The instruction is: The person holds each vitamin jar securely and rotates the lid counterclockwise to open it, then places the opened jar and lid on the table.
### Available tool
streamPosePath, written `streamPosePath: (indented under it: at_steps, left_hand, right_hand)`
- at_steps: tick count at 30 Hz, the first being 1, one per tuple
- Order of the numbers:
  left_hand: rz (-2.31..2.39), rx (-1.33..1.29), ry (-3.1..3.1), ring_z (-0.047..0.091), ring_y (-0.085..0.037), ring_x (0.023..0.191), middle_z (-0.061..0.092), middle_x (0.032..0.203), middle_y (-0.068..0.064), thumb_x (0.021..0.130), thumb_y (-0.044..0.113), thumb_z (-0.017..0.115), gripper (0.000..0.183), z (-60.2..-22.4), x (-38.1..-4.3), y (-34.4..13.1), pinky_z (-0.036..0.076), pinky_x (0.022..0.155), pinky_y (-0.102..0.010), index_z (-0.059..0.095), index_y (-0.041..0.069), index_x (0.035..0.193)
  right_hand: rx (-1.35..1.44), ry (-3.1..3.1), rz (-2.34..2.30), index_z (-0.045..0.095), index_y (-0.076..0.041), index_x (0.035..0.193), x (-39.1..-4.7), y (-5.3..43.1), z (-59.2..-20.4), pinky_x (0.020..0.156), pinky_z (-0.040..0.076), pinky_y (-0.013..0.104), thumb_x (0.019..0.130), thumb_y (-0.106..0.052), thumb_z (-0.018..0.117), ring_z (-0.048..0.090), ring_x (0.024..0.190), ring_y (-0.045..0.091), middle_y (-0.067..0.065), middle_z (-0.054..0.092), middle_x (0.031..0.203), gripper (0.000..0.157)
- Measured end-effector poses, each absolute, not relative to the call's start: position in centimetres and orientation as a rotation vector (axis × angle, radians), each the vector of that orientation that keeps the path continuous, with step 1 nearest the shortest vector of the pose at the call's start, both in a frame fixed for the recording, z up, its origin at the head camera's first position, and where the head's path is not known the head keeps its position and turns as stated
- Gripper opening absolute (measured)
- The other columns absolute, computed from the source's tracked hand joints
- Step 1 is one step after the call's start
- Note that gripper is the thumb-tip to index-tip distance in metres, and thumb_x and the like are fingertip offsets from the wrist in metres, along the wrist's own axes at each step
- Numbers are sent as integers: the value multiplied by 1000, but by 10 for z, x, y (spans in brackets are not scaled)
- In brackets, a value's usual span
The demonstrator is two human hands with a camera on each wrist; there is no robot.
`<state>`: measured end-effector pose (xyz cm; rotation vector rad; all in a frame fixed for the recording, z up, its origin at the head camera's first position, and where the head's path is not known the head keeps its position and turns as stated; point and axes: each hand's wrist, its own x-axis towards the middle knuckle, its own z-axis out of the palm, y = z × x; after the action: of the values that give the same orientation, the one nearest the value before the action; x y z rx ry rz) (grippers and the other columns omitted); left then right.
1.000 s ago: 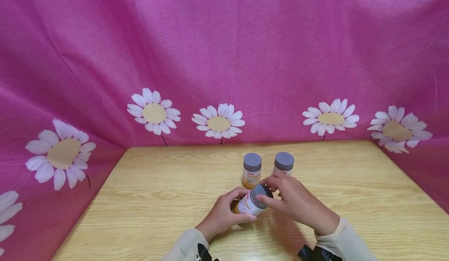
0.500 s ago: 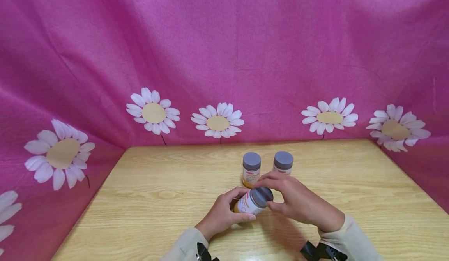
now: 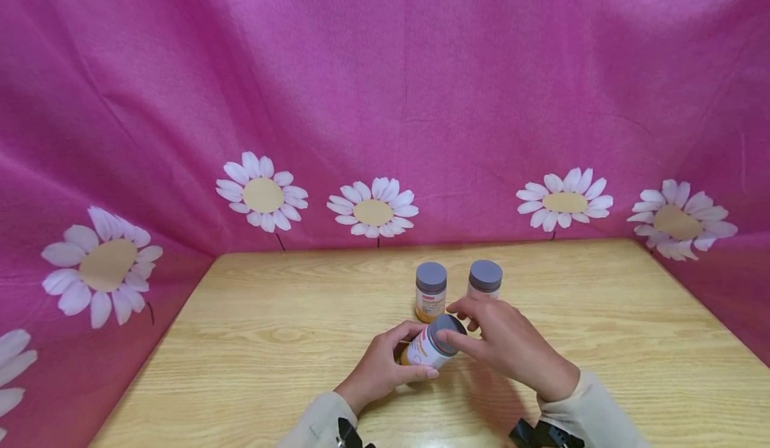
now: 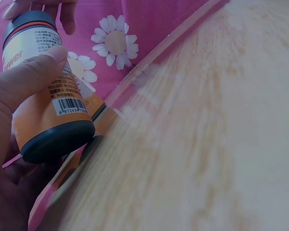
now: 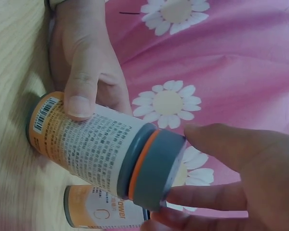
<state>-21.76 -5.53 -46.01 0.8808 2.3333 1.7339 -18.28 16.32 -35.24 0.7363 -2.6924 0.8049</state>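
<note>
A tilted supplement bottle (image 3: 422,352) with a white and orange label is held above the table by my left hand (image 3: 379,368). The left thumb (image 4: 36,72) lies across the label, with the other fingers behind the bottle. My right hand (image 3: 514,344) pinches the bottle's grey lid (image 5: 160,166), thumb on one edge and fingertips on the opposite edge. An orange ring (image 5: 141,163) shows between lid and neck in the right wrist view. Two similar bottles stand upright behind: one bottle (image 3: 430,294) just beyond the held one, another bottle (image 3: 484,277) partly hidden by my right hand.
The light wooden table (image 3: 271,327) extends to both sides of the hands. A pink cloth (image 3: 385,100) with large white flowers hangs behind the table and along its sides.
Half a second ago the right hand had turned round the lid, its thumb lower and to the right. Now the thumb is back across the lid's near side. The left hand stays in place.
</note>
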Motion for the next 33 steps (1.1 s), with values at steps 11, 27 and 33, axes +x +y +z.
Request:
streamPosePath:
  at_steps: [11,27,33]
  left_hand:
    - [1696,899,2463,55,-11,106,55,119,8,74,35,84,57,-459,-219,-56,46,92,-30,60,26,125]
    - [1672,925,2483,55,-9,96,57,114,8,77,37,81,56,-461,-217,-57,47,83,-26,60,23,127]
    - [1679,924,2473,56,-10,97,57,115,7,78,35,81,56,-462,-219,-57,47,84,-26,59,22,127]
  right_hand:
    - [735,-2716,848,70,-12,97,-186,161,-354,60,46,23,84,-39,73,58,72,9,-8,62,82,30]
    - [900,-2705,772,69,-11,109,-184,164,-355,73,52,32,82,-22,76,62,85,12,-3,65,100,30]
    - [981,-2718,780,67,-13,116,-186,166,-350,87,50,40,81,-15,76,58,102,13,-5,65,112,36]
